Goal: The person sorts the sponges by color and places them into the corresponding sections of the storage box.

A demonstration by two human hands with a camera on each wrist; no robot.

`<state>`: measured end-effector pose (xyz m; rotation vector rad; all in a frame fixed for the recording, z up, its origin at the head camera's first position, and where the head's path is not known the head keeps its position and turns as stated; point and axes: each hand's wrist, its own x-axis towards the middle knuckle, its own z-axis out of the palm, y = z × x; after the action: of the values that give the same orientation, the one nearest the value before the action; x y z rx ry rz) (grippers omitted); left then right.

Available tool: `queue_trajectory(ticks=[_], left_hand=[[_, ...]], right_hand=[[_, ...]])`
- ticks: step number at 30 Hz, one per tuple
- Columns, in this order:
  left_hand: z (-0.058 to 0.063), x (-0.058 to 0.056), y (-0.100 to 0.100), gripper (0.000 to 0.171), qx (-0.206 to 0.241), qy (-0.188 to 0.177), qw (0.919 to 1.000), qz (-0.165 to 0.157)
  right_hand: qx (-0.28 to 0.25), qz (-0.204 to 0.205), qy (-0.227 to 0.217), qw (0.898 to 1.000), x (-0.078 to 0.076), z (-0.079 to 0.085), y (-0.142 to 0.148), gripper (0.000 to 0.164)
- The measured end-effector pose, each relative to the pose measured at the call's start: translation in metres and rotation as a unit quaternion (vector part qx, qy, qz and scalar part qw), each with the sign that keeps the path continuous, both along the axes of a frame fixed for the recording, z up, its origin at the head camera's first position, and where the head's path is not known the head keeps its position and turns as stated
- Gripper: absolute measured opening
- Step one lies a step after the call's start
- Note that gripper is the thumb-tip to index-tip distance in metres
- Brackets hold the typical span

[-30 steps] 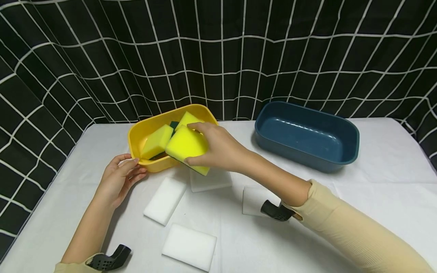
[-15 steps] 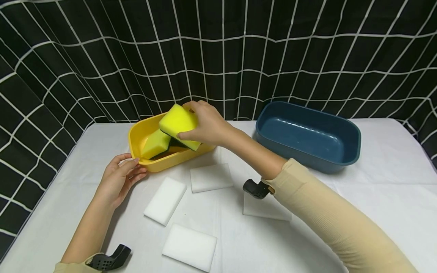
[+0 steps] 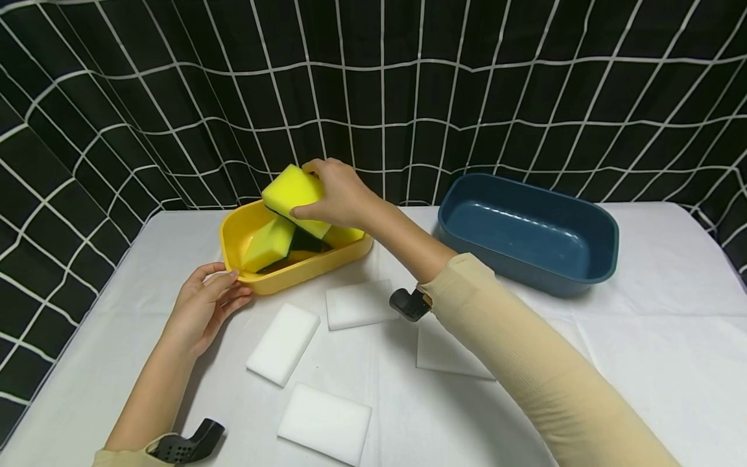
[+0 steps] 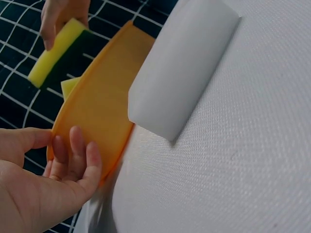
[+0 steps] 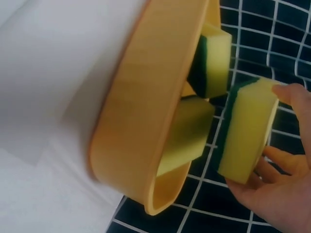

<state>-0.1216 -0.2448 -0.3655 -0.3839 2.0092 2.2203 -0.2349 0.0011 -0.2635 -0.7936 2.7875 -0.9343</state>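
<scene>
My right hand [image 3: 341,194] grips a yellow sponge [image 3: 294,194] with a dark green scouring side facing down, held above the yellow bin [image 3: 292,279]. Thumb and fingers hold it by opposite edges in the right wrist view, where the sponge [image 5: 248,128] is apart from the bin's rim. Inside the bin lie more yellow-green sponges, one leaning at the left [image 3: 268,246] and another at the right [image 3: 344,237], partly hidden. At the bin's left front corner, my left hand [image 3: 201,305] pinches the rim between thumb and fingers; the left wrist view shows fingers against the outer wall [image 4: 104,102].
A dark blue bin [image 3: 525,233] stands at the right, with nothing visible inside. Several white foam sponges lie on the white cloth, including one at the front [image 3: 325,421] and one near the yellow bin [image 3: 284,344]. A black grid-patterned curtain [image 3: 397,97] hangs behind.
My right hand has carried the yellow sponge up and to the left, from the yellow bin's front side to over its middle. The left hand has stayed at the rim.
</scene>
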Motion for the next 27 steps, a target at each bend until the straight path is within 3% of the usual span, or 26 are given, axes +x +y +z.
queue_trajectory(ticks=[16,27], left_hand=[[0.000,-0.001,0.001,0.026,-0.005,-0.004,1.0000,0.002],[-0.001,-0.001,0.000,0.027,0.002,0.000,1.0000,-0.001]], right_hand=[[-0.003,-0.017,-0.024,1.000,-0.009,-0.007,-0.013,0.077],[-0.001,-0.024,-0.036,0.999,-0.011,-0.026,-0.015,0.078]])
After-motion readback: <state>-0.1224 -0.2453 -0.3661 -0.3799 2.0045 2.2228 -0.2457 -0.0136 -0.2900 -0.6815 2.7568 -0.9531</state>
